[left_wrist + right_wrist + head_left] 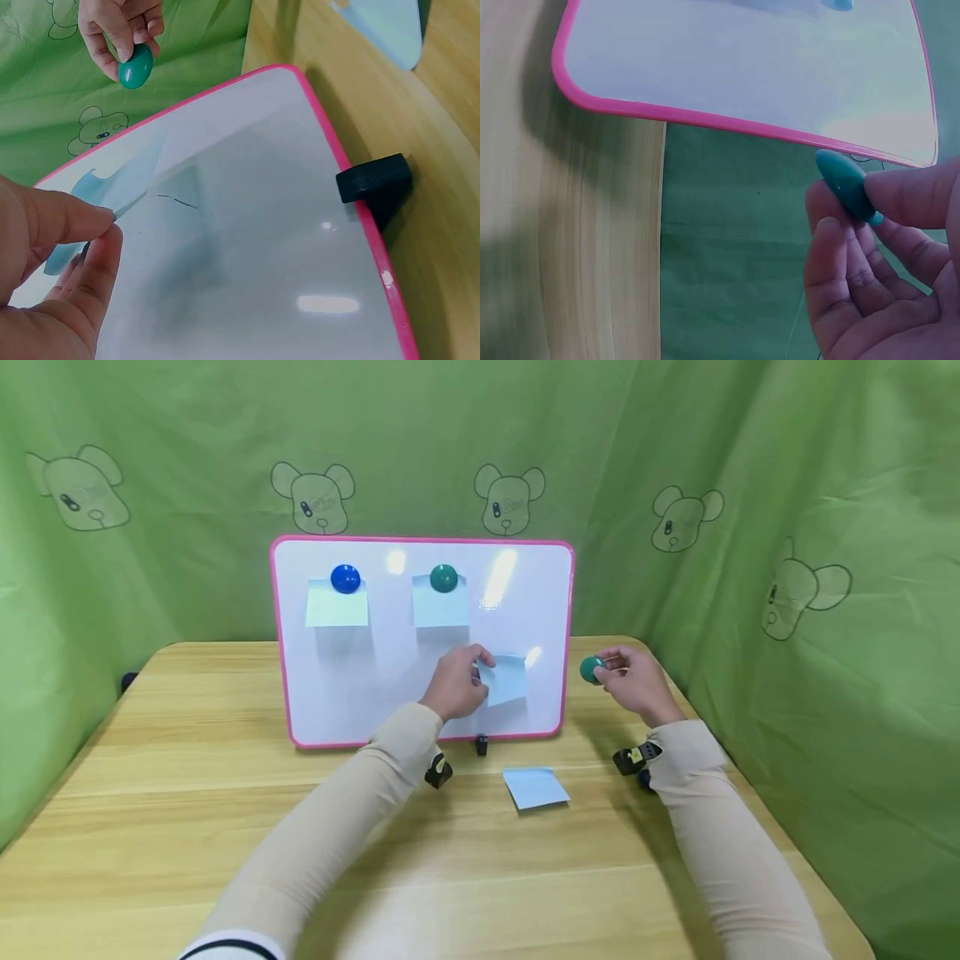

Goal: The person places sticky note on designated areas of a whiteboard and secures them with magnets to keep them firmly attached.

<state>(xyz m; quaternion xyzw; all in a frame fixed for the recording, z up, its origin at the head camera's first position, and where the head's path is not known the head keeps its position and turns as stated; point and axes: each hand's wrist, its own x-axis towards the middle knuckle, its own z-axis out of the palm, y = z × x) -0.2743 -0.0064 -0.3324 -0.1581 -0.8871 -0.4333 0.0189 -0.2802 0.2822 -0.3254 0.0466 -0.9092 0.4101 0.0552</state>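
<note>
Green curtain (pixel 420 418), wooden table (pixel 187 760), pink-rimmed whiteboard (pixel 352 685) standing on it. Clock from board centre, head view: left hand (pixel 453 683) at 5, right hand (pixel 637 683) at 3, both pinching thumb-to-fingers. Held note (pixel 506 681), left hand's grip, 4; loose note (pixel 536 788) on table, 5; left hung note (pixel 337 610), 10; right hung note (pixel 440 608), near 1. Blue magnet (pixel 345 579) tops the 10 note, green magnet (pixel 443 578) the other; held magnet (pixel 589 670), also green, right hand's grip, 3.

Left hand (pixel 456 683) pinches pale-blue note (pixel 507 681) at whiteboard (pixel 352 693); right hand (pixel 637 682) holds green magnet (pixel 590 670) beyond the board's right edge. Loose note (pixel 536 789) lies on counter (pixel 150 827).
</note>
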